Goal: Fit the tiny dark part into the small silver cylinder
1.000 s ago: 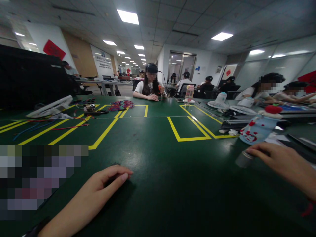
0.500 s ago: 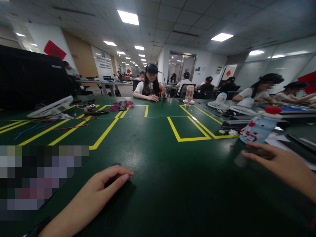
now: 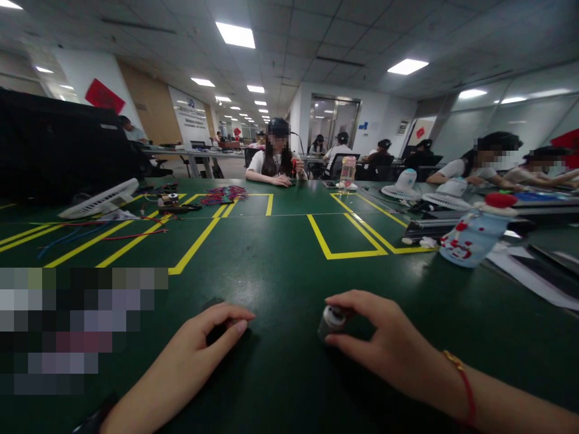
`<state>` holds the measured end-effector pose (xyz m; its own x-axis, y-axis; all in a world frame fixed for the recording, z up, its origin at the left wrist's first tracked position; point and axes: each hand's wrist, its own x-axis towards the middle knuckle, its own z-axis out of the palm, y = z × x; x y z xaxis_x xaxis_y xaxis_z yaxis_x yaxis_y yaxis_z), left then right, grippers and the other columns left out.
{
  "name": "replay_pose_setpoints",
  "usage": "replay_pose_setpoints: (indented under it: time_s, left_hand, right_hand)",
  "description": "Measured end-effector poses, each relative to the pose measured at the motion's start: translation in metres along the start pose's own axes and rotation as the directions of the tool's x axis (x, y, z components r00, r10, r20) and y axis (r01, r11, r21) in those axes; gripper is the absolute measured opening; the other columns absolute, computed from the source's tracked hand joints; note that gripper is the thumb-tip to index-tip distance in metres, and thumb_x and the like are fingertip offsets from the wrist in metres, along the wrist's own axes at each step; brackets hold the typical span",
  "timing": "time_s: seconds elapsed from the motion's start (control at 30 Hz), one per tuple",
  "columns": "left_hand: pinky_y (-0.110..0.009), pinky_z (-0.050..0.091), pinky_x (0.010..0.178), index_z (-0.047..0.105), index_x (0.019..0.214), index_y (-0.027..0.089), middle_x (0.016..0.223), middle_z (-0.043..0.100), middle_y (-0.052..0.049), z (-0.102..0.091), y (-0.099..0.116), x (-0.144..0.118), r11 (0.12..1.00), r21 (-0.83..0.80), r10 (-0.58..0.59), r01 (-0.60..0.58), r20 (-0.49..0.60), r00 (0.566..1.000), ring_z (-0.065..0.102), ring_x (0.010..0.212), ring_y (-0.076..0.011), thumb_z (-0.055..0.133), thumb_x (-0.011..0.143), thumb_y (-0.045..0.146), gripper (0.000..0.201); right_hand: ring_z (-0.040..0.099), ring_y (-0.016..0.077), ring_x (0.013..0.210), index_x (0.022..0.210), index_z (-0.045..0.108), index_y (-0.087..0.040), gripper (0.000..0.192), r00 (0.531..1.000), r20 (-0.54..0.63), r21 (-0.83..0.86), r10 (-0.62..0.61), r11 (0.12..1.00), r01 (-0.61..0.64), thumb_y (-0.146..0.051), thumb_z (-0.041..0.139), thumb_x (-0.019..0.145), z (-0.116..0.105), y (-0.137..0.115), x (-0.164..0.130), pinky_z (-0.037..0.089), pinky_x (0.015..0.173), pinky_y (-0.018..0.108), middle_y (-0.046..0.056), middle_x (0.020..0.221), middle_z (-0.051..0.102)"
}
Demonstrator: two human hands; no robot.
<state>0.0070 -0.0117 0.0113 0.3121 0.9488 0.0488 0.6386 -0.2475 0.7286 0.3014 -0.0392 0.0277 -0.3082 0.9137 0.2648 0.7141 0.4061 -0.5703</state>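
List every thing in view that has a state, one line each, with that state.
right hand: fingers curled round the small grey cylinder, gripping it.
small grey cylinder: on its side on the green table, in the right hand.
left hand: palm down on the table, holding nothing.
blue bottle: tilted, red cap on.
white fan: lying flat.
pink bottle: upright.

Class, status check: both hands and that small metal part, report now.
Right hand gripping small metal cylinder on green table. Left hand flat on table, holding nothing visible. Nothing lying between the hands; bottle stands well off right.
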Motion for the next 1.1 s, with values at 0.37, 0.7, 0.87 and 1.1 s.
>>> replay_pose_setpoints:
  time_s: [0.37,0.7,0.87,1.1]
  left_hand:
    - [-0.029,0.047,0.088,0.065,0.103,0.030,0.104,0.066,0.001,0.025,0.042,0.006,0.960,-0.048,0.275,-0.275,-0.014,0.961,0.060,0.098,-0.0190,0.053,0.090,0.029,0.017]
    - [-0.034,0.048,0.085,0.071,0.094,0.030,0.101,0.064,-0.001,0.014,0.035,0.010,0.975,0.045,0.219,-0.216,-0.072,0.973,0.059,0.096,-0.0207,0.056,0.088,0.032,0.016]
    - [-0.048,0.042,0.091,0.074,0.091,0.042,0.117,0.063,0.001,0.021,-0.005,0.005,0.925,0.333,0.199,-0.182,-0.018,0.980,0.053,0.108,-0.0296,0.064,0.082,0.035,0.016]
    - [-0.051,0.037,0.098,0.071,0.102,0.043,0.124,0.060,0.001,0.018,-0.002,0.004,0.954,0.278,0.112,-0.115,0.028,0.993,0.050,0.116,-0.0290,0.059,0.085,0.040,0.021]
  right_hand:
    - [0.057,0.0122,0.091,0.114,0.047,-0.021,0.054,0.997,0.059,0.346,0.052,0.936,-0.069,-0.033,0.072,0.068,0.052,-0.016,0.010,0.048,0.081,0.027,0.002,0.104,0.059]
    - [0.055,0.0110,0.093,0.113,0.050,-0.023,0.044,0.998,0.060,0.278,-0.007,0.960,-0.010,-0.026,0.065,0.072,0.052,-0.012,0.009,0.046,0.084,0.026,0.001,0.107,0.057]
    - [0.049,0.0131,0.112,0.127,0.043,-0.029,0.058,0.994,0.071,0.184,-0.087,0.980,0.073,-0.026,0.064,0.073,0.053,-0.011,0.005,0.040,0.100,0.029,0.000,0.123,0.051]
    - [0.053,0.0132,0.108,0.128,0.038,-0.029,0.052,0.988,0.014,0.035,0.156,0.987,-0.156,-0.038,0.057,0.081,0.011,0.020,-0.010,0.044,0.096,0.029,0.001,0.122,0.052]
